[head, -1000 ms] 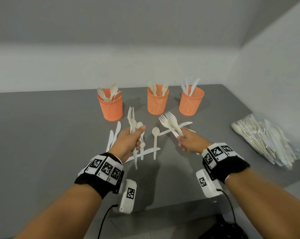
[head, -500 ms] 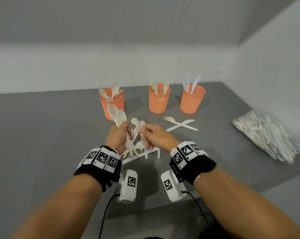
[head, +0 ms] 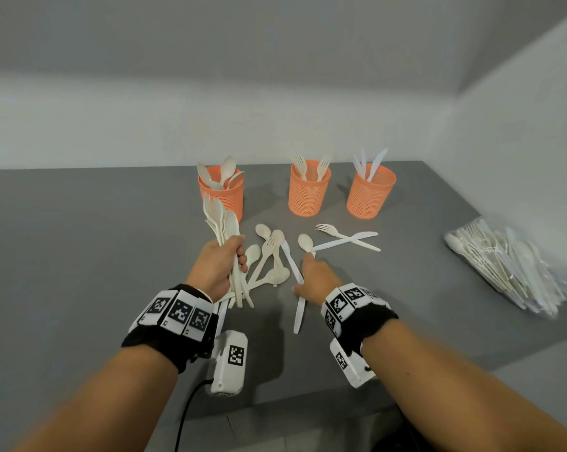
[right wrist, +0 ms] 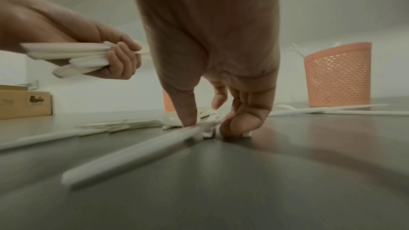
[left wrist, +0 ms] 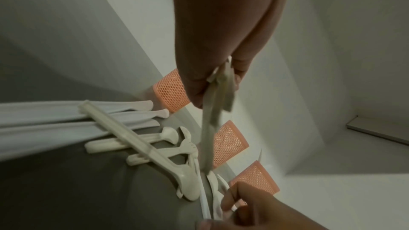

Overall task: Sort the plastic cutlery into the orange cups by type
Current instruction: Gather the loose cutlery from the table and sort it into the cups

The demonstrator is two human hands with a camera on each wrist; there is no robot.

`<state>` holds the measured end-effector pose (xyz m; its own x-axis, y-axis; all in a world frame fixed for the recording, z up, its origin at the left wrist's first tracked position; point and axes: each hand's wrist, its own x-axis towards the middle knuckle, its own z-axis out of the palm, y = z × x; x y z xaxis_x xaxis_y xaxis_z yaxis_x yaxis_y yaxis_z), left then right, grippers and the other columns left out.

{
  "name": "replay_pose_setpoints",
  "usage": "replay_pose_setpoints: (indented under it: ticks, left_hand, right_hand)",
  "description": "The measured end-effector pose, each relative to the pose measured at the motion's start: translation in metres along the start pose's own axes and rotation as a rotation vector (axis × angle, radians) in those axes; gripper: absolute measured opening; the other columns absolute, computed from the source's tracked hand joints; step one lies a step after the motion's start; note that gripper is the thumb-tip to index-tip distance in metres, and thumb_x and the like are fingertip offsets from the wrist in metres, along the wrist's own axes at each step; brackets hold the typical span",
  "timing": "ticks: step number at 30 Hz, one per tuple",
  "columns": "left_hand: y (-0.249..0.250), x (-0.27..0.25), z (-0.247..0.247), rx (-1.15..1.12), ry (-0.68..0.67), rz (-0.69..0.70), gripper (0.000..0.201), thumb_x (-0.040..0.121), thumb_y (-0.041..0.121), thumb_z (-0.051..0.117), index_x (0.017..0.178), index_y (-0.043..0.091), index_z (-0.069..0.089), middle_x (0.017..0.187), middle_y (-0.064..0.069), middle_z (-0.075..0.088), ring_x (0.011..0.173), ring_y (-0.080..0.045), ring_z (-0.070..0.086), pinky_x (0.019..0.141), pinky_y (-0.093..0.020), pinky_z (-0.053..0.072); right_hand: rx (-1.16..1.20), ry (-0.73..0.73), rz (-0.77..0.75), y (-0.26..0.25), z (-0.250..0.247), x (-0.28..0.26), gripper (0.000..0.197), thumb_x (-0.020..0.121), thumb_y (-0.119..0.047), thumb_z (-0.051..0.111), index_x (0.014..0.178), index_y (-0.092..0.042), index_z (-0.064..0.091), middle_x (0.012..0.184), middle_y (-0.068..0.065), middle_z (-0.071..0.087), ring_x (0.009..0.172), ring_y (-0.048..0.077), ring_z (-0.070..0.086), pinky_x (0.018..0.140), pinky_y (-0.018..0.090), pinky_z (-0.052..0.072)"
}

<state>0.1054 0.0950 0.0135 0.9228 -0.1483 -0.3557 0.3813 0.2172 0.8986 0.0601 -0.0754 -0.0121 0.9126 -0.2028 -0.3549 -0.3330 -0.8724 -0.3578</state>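
Three orange mesh cups stand at the back: spoons (head: 221,194), forks (head: 309,190), knives (head: 370,192). My left hand (head: 225,265) is raised and grips a bundle of spoons (head: 222,220), their handles hanging below the fist (left wrist: 212,120). My right hand (head: 311,275) is down on the table. Its thumb (right wrist: 188,113) presses a white knife (head: 297,308), and its curled fingers (right wrist: 239,125) close on the handle of a lone spoon (head: 305,241). Loose spoons and a fork (head: 269,259) lie between the hands. A fork and a knife (head: 347,239) lie crossed before the right cups.
A clear bag of spare cutlery (head: 504,265) lies at the right by the wall. A cardboard box (right wrist: 24,102) sits far left. The grey table's front edge (head: 275,406) runs just behind my wrists.
My right hand left the bundle in my left hand and dropped right onto the table. Earlier it set its forks down. My left hand lifted the spoons slightly.
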Motion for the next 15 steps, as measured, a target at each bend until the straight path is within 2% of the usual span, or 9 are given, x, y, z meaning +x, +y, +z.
replay_pose_setpoints:
  ticks: [2,4,5,6,8,10,13,15]
  left_hand:
    - [-0.001,-0.001,0.001,0.011,-0.020,0.003,0.021,0.092,0.013,0.052,0.073,0.012,0.044,0.058,-0.002,0.041,0.051,-0.013,0.039,0.049,-0.023,0.039]
    - [-0.002,-0.002,0.002,0.031,-0.032,0.014,0.020,0.092,0.013,0.052,0.074,0.012,0.044,0.056,-0.001,0.041,0.050,-0.013,0.039,0.046,-0.021,0.039]
    - [-0.002,-0.002,0.002,0.035,-0.036,0.017,0.019,0.092,0.013,0.052,0.075,0.013,0.044,0.056,0.000,0.041,0.050,-0.013,0.039,0.045,-0.021,0.039]
    - [-0.002,-0.002,0.002,0.035,-0.038,0.017,0.018,0.092,0.013,0.052,0.075,0.012,0.044,0.055,0.000,0.042,0.050,-0.013,0.039,0.045,-0.020,0.040]
    - [-0.002,-0.003,0.002,0.037,-0.042,0.008,0.016,0.092,0.013,0.052,0.078,0.012,0.045,0.055,0.000,0.042,0.049,-0.013,0.039,0.044,-0.021,0.040]
    - [-0.003,-0.005,0.003,0.046,-0.052,-0.001,0.015,0.092,0.013,0.052,0.079,0.010,0.046,0.056,-0.001,0.041,0.047,-0.012,0.039,0.044,-0.021,0.040]
    - [-0.005,-0.006,0.006,0.035,-0.067,-0.019,0.018,0.092,0.012,0.053,0.075,0.011,0.046,0.055,-0.001,0.041,0.043,-0.011,0.040,0.045,-0.022,0.039]
    - [-0.005,-0.006,0.006,0.034,-0.069,-0.021,0.020,0.092,0.013,0.053,0.073,0.011,0.046,0.054,-0.001,0.042,0.042,-0.011,0.040,0.047,-0.023,0.039]
  right_hand:
    - [0.048,0.047,0.044,-0.006,0.001,0.005,0.055,0.086,-0.007,0.056,0.134,-0.004,0.029,0.121,0.019,0.053,0.109,0.033,0.056,0.083,0.035,0.045]
    - [0.092,0.070,0.078,-0.010,0.002,0.010,0.065,0.087,-0.004,0.051,0.143,-0.006,0.017,0.121,0.019,0.054,0.110,0.033,0.056,0.087,0.037,0.046]
    - [0.097,0.064,0.100,-0.013,0.000,0.010,0.066,0.088,-0.004,0.050,0.144,-0.005,0.016,0.120,0.017,0.056,0.109,0.032,0.058,0.087,0.037,0.046]
    - [0.074,0.053,0.114,-0.014,-0.001,0.010,0.060,0.089,-0.005,0.050,0.142,-0.003,0.022,0.119,0.016,0.058,0.108,0.031,0.059,0.085,0.036,0.047]
    - [-0.024,0.016,0.118,-0.015,-0.002,0.010,0.037,0.091,-0.007,0.049,0.126,0.000,0.045,0.117,0.016,0.061,0.104,0.029,0.062,0.082,0.033,0.049]
    - [-0.112,-0.011,0.118,-0.014,-0.004,0.008,0.023,0.092,-0.009,0.046,0.111,0.000,0.056,0.110,0.015,0.064,0.100,0.029,0.063,0.079,0.032,0.049]
    - [-0.128,-0.044,0.111,-0.007,-0.010,0.007,0.018,0.092,-0.009,0.042,0.085,0.000,0.057,0.096,0.016,0.061,0.099,0.031,0.063,0.076,0.033,0.048]
    - [-0.103,-0.077,0.099,-0.002,-0.024,0.005,0.021,0.093,-0.008,0.039,0.076,-0.005,0.052,0.093,0.017,0.059,0.098,0.032,0.059,0.074,0.032,0.046]
